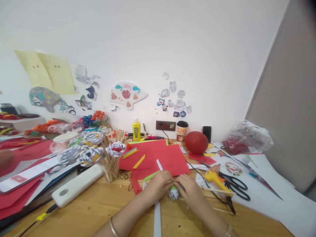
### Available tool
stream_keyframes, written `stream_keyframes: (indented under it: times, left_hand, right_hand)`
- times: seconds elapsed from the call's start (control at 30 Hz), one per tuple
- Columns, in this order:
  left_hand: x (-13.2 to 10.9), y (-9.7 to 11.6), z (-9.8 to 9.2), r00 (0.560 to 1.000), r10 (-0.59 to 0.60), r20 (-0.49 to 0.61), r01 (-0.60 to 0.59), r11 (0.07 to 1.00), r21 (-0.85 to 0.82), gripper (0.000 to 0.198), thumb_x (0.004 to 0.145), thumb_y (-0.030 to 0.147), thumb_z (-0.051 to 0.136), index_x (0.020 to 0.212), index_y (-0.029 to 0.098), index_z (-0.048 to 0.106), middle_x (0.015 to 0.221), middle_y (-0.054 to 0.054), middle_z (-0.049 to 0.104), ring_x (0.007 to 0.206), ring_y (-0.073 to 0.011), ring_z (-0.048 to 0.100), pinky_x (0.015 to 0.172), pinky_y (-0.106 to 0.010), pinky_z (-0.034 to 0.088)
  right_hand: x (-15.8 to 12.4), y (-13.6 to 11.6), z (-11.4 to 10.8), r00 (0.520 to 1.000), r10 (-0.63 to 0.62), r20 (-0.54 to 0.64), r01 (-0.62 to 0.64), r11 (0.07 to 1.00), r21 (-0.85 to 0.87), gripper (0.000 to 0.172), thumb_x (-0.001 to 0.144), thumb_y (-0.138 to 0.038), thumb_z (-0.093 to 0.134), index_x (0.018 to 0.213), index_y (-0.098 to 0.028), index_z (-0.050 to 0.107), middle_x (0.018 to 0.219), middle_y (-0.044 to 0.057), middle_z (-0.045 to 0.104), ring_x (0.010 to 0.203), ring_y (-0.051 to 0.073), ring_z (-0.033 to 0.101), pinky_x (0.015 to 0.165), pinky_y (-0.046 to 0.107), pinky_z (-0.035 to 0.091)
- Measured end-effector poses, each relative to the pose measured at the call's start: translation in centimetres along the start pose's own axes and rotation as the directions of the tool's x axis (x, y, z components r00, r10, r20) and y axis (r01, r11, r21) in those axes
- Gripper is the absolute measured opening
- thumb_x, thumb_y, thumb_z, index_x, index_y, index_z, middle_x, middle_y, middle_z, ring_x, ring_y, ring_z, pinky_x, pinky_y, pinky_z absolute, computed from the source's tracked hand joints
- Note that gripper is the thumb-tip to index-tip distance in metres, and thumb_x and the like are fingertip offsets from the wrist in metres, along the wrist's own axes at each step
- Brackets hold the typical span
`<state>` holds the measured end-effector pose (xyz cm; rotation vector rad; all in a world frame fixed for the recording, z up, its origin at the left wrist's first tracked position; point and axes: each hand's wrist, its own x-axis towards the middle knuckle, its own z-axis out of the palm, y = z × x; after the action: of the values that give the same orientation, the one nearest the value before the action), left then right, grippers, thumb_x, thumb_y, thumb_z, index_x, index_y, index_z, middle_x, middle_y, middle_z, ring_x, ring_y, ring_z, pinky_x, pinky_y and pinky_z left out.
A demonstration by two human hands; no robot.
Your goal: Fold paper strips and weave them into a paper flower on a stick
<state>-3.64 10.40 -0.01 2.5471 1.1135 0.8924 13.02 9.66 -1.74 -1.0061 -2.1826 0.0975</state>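
Observation:
A small round paper flower (174, 193) in white and green sits low between my hands, over the wooden table. My left hand (160, 185) is closed, its fingertips pinched together at the flower's top edge. From the other side my right hand (189, 188) bends its fingers round the same flower, and the fingertips of both hands meet there. The exact grip is partly hidden by the fingers. A long white paper strip (157, 220) runs under my left wrist towards the table's front. Behind my hands lie red paper sheets (148, 154) with yellow strips (139, 161).
Right of my hands lie a yellow glue gun (217, 181) and black-handled scissors (237, 187). A red balloon (196, 143), a cup (182, 131) and a yellow bottle (136, 130) stand behind. Leftward are wooden sticks (111, 169), paper flowers (91, 154) and a white power strip (77, 186).

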Motion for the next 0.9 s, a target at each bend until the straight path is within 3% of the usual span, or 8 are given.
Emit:
stream_keyframes:
  times: [0.13,0.2,0.33,0.53,0.7,0.9]
  left_hand:
    - [-0.2,0.2,0.2,0.988,0.153,-0.033,-0.135,0.939,0.315,0.023,0.084,0.022,0.042,0.072,0.015,0.059,0.071,-0.004,0.059,0.069,-0.0145,0.053,0.062,-0.024,0.042]
    - [-0.4,0.3,0.2,0.974,0.225,-0.035,-0.193,0.899,0.394,0.024,0.086,0.020,0.038,0.072,0.015,0.057,0.070,-0.003,0.057,0.067,-0.0144,0.051,0.060,-0.024,0.041]
    - [-0.6,0.7,0.1,0.952,0.294,-0.090,-0.233,0.880,0.414,0.019,0.086,0.018,0.037,0.080,0.015,0.055,0.076,-0.003,0.056,0.071,-0.0139,0.050,0.061,-0.023,0.041]
    - [-1.0,1.3,0.1,0.932,0.330,-0.149,-0.241,0.873,0.423,0.016,0.086,0.016,0.037,0.081,0.014,0.053,0.070,-0.003,0.052,0.065,-0.0131,0.047,0.055,-0.022,0.039]
    - [-1.0,1.3,0.2,0.916,0.378,-0.132,-0.279,0.838,0.469,0.016,0.084,0.011,0.037,0.079,0.013,0.052,0.072,-0.004,0.054,0.067,-0.0144,0.047,0.059,-0.024,0.041]
    - [-0.9,0.7,0.3,0.936,0.316,-0.154,-0.209,0.852,0.479,0.017,0.086,0.014,0.034,0.081,0.014,0.051,0.074,-0.004,0.052,0.068,-0.0146,0.047,0.059,-0.024,0.042]
  right_hand:
    - [0.1,-0.1,0.0,1.000,-0.008,0.009,0.008,0.999,0.051,0.019,0.084,-0.013,0.040,0.078,-0.018,0.057,0.077,0.005,0.060,0.074,0.017,0.055,0.066,0.027,0.042]
    - [0.1,-0.2,-0.1,1.000,-0.003,0.024,0.001,0.998,0.065,0.019,0.084,-0.013,0.039,0.078,-0.018,0.056,0.077,0.005,0.060,0.074,0.017,0.055,0.066,0.027,0.042]
    - [0.1,-0.4,-0.8,0.995,0.034,0.090,-0.045,0.992,0.117,0.017,0.085,-0.016,0.038,0.081,-0.019,0.055,0.080,0.004,0.059,0.076,0.017,0.055,0.067,0.027,0.042]
    - [-0.1,-0.4,-1.4,0.973,0.167,0.158,-0.192,0.968,0.163,0.013,0.087,-0.023,0.036,0.086,-0.018,0.048,0.073,0.003,0.060,0.067,0.016,0.056,0.059,0.025,0.041]
    - [0.1,-0.5,-1.5,0.981,0.125,0.151,-0.145,0.981,0.126,0.013,0.087,-0.023,0.036,0.085,-0.019,0.049,0.077,0.003,0.061,0.071,0.016,0.057,0.060,0.024,0.040]
    - [0.2,0.1,-1.1,1.000,0.027,0.015,-0.025,0.994,-0.108,0.028,0.088,-0.025,0.033,0.069,-0.018,0.051,0.063,0.003,0.058,0.059,0.014,0.053,0.055,0.023,0.036]
